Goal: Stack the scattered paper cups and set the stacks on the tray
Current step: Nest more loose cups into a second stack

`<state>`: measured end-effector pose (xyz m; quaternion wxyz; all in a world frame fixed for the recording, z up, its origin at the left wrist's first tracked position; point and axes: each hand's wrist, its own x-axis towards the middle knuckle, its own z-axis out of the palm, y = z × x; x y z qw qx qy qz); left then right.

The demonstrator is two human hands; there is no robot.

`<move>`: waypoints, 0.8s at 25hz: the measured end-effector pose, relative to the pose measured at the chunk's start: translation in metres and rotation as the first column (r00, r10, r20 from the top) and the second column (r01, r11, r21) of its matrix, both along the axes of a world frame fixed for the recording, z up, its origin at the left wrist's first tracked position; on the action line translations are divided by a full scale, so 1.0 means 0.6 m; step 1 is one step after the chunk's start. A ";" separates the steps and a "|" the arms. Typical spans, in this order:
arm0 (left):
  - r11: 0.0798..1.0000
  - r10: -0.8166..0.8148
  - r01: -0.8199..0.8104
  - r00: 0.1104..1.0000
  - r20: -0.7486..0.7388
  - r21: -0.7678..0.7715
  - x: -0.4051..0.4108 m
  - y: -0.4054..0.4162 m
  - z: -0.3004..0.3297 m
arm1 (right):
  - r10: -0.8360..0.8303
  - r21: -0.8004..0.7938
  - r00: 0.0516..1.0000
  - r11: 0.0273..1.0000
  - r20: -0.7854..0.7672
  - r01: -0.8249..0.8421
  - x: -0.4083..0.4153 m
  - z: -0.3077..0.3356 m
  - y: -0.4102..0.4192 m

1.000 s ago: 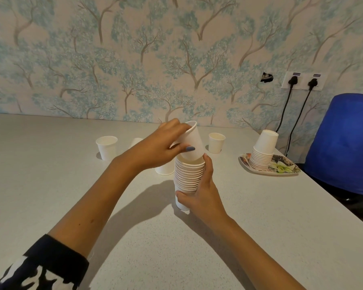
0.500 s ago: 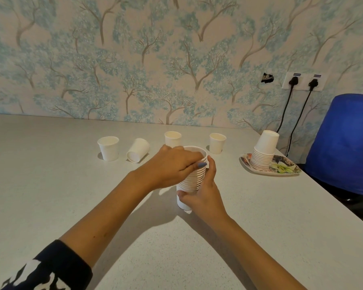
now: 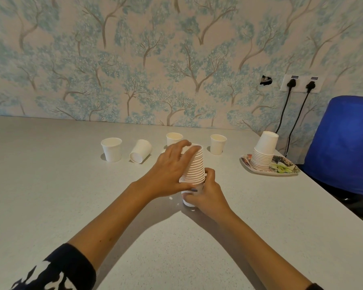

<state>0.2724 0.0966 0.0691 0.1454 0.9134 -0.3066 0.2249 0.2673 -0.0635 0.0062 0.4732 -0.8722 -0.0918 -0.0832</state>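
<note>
The working stack [image 3: 194,166] of nested paper cups stands upright on the tabletop [image 3: 50,195], near its middle. The left hand [image 3: 170,170] wraps the upper part of the stack, fingers curled over the rim and thumb along the lower side. The right hand [image 3: 205,195] clamps the bottom cup, fingers curled round its base. Both grips are closed on the stack.

Beyond the stack, four loose cups remain: an upright cup [image 3: 111,149] to the left, a tipped cup [image 3: 140,151] beside it, a cup [image 3: 173,138] partly behind the left hand, and a cup [image 3: 218,144] to the right. A finished stack [image 3: 263,152] stands inverted on the tray [image 3: 281,168] at the right.

Step in hand, by judgement: seating the top cup. The next move calls for releasing the left hand and collecting a loose cup, while the right hand steadies the base.
</note>
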 end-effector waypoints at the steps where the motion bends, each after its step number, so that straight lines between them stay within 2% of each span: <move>1: 0.999 0.003 -0.005 1.000 -0.026 -0.049 0.002 0.006 -0.002 | 0.011 0.024 1.000 1.000 0.008 -0.011 -0.002 0.006 -0.003; 4: 0.948 -0.009 -0.038 0.989 -0.146 -0.316 0.012 0.022 -0.011 | -0.017 0.121 0.998 0.993 0.059 0.010 -0.016 0.031 -0.009; 6: 0.865 0.015 -0.153 0.960 -0.281 -0.477 0.020 0.025 -0.018 | -0.079 0.200 0.988 0.978 0.134 0.051 -0.026 0.049 -0.010; 8: 0.787 0.005 -0.246 0.919 -0.394 -0.565 0.026 0.021 -0.027 | -0.112 0.282 0.969 0.958 0.220 0.047 -0.036 0.065 -0.011; 10: 0.747 -0.064 -0.230 0.909 -0.412 -0.624 0.030 0.017 -0.035 | -0.150 0.347 0.951 0.937 0.271 0.049 -0.043 0.079 -0.012; 14: 0.780 -0.173 -0.146 0.884 -0.434 -0.608 0.027 0.014 -0.034 | -0.220 0.463 0.930 0.884 0.295 0.062 -0.049 0.101 -0.028; 16: 0.814 -0.160 -0.153 0.868 -0.470 -0.561 0.027 0.006 -0.032 | -0.217 0.467 0.933 0.882 0.287 0.062 -0.044 0.108 -0.038; 20: 0.821 -0.161 -0.197 0.820 -0.549 -0.536 0.030 -0.019 -0.020 | -0.180 0.432 0.955 0.900 0.235 0.064 -0.030 0.124 -0.060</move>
